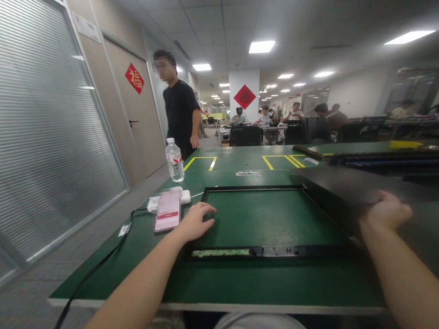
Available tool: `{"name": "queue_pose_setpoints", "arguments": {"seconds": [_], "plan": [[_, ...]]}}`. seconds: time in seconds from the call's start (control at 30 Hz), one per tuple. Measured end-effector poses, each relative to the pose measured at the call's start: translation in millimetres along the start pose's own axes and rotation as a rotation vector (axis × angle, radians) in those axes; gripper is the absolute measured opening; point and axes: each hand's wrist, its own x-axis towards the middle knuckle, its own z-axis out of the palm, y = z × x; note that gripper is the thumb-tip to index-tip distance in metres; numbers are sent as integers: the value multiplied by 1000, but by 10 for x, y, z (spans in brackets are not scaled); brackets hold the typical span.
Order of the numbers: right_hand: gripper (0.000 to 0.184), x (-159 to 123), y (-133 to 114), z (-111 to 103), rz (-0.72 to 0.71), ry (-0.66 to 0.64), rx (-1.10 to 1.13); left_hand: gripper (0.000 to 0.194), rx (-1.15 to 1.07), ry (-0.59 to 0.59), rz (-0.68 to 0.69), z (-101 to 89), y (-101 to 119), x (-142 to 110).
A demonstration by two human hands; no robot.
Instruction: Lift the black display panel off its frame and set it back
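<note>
A black rectangular frame [302,249] lies on the green table [260,219], with a strip of green circuit board [220,253] set in its near bar. My left hand [200,220] is at the frame's left side, fingers apart and holding nothing; whether it touches the frame I cannot tell. At the frame's right, my right hand [387,211] is closed on the edge of a thin dark panel [341,182], which is raised and tilted above the table. Blur hides the panel's far outline and some of the right fingers.
A water bottle [175,160] stands at the back left. In front of it lie a phone [168,216] and a white power strip [185,194] with a black cable [95,268]. Long dark parts [392,160] are at the right. A person [180,104] stands beyond the table.
</note>
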Motion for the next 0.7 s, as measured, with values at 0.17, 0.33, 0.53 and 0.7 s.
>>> {"name": "queue_pose_setpoints", "arguments": {"seconds": [0.17, 0.33, 0.53, 0.7], "plan": [[19, -96, -12, -3, -11, 10, 78, 33, 27, -25, -1, -9, 7, -2], [16, -101, 49, -4, -37, -27, 78, 35, 63, -47, -1, -13, 5, -7], [15, -107, 76, -32, 10, -34, -72, 35, 75, -55, -12, -12, 11, 2], [19, -19, 128, -16, 104, -18, -73, 55, 70, -56, -27, -8, -20, 14]]}}
